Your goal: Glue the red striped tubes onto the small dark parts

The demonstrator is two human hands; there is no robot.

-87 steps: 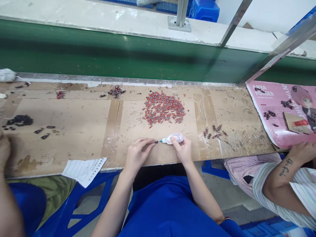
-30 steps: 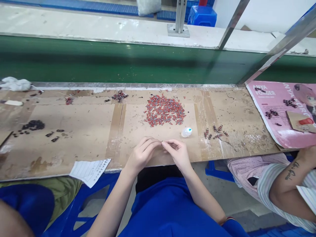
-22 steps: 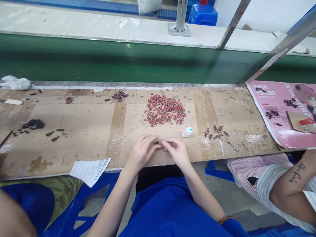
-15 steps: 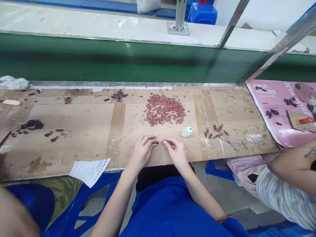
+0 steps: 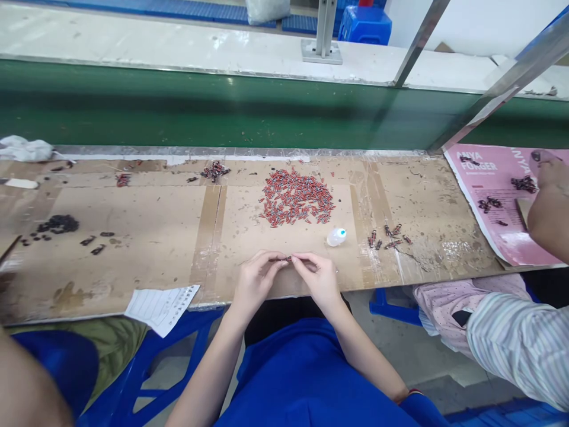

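Observation:
My left hand [image 5: 256, 279] pinches a small dark piece [image 5: 287, 258] between thumb and fingertips. Its kind is too small to make out. Close against it, my right hand [image 5: 319, 277] is also pinched, at the reddish end of the same small work, and its fingertips mostly hide what they hold. Beyond both hands lies a wide pile of small red-and-silver parts [image 5: 296, 198]. A small translucent bottle with a blue-green tip [image 5: 336, 236] rests just past my right hand.
Dark red assembled pieces [image 5: 391, 236] lie to the right, and another cluster [image 5: 215, 171] sits at the back. Black parts [image 5: 57, 224] are heaped at left near a paper slip [image 5: 162, 308]. A co-worker's arm [image 5: 551, 207] reaches over a pink poster [image 5: 480, 196].
My hands have come together, so the dark piece and the small red part now meet between my fingertips. The co-worker's arm at right has reached forward over the poster.

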